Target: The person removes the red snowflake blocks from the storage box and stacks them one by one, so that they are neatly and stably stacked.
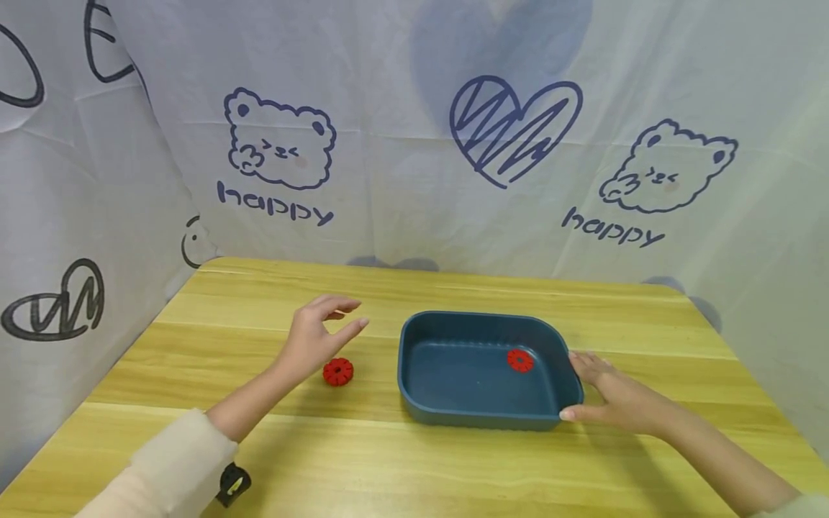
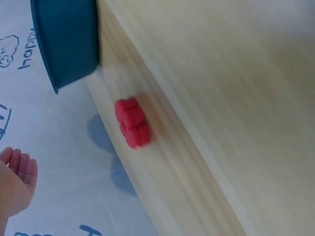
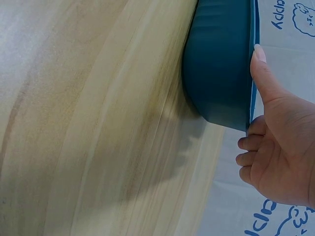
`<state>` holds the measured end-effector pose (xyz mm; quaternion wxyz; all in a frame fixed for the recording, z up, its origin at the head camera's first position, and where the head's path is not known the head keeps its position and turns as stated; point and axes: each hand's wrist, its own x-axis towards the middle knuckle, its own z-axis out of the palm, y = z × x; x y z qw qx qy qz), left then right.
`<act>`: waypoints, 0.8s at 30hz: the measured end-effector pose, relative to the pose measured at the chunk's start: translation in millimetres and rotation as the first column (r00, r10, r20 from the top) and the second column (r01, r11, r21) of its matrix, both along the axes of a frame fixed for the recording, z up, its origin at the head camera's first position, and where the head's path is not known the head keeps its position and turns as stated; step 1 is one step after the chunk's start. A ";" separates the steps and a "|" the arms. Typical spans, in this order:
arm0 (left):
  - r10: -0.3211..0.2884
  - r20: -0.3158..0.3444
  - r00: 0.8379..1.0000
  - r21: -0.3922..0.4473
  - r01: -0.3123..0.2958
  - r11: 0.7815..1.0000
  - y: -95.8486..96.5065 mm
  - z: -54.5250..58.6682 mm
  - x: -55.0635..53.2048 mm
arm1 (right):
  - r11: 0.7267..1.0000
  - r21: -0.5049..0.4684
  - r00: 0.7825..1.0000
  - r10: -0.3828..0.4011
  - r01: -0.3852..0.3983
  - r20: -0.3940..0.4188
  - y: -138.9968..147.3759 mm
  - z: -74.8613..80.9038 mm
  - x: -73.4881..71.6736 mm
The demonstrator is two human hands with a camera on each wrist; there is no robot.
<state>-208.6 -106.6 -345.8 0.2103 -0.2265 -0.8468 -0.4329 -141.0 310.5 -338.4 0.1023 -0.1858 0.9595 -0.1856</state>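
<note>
My left hand (image 1: 316, 332) hovers over the table with its thumb and fingers apart and nothing between them. Just below it lies a thick red snowflake disc (image 1: 337, 372), notched around its edge, perhaps more than one piece; the left wrist view shows this disc (image 2: 132, 122) standing off the wood in layers. To its right is a dark blue plastic bin (image 1: 479, 374), open at the top. A thin red snowflake disc (image 1: 520, 360) rests on the bin's floor, toward the right end. My right hand (image 1: 612, 396) holds the bin's right end, thumb on the near corner's rim (image 3: 254, 54).
Everything stands on a wood-grain table (image 1: 363, 467). A pale cloth (image 1: 388, 144) with drawn bears and a heart hangs behind it and along the sides. Beside the left sleeve is a small black object (image 1: 233, 483), partly covered.
</note>
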 end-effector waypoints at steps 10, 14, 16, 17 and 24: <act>-0.074 0.008 0.997 0.089 0.073 0.993 36.0 -1.8 -5.3 | 1.000 -0.006 1.000 -0.003 0.003 0.026 1.0 1.0 -2.1; -0.095 0.021 0.995 0.107 0.092 0.990 50.7 -4.6 -6.8 | 1.000 -0.011 1.000 0.004 -0.004 0.028 1.1 0.0 -2.1; -0.114 0.024 0.993 0.116 0.111 0.987 58.1 -6.0 -7.5 | 1.000 -0.015 1.000 0.008 -0.007 0.031 1.1 -0.4 -1.9; -0.129 0.029 0.991 0.123 0.124 0.985 61.6 -6.6 -7.6 | 1.000 -0.016 0.999 0.008 -0.007 0.031 1.1 -0.6 -1.8; -0.213 0.032 0.977 0.147 0.206 0.967 86.0 -9.0 -5.5 | 1.000 -0.022 1.000 0.013 -0.012 0.023 -0.2 -1.0 -2.4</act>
